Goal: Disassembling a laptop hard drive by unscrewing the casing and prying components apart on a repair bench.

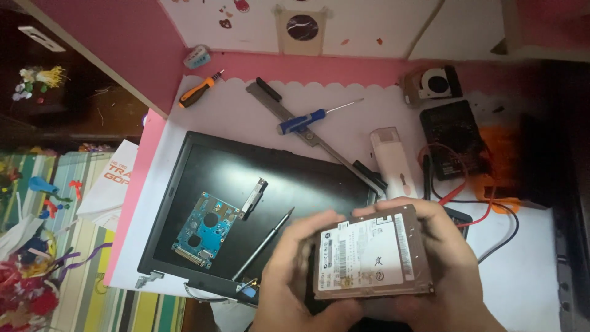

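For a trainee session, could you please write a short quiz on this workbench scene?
1. True or false: both hands hold the hard drive.
2. What rests on the black laptop lid? A) blue circuit board B) orange-handled screwdriver C) multimeter
3. Fill in: the blue-handled screwdriver lies across a long ____ strip.

Key: 1 true: left hand and right hand grip its sides. 2 A. 3 metal.
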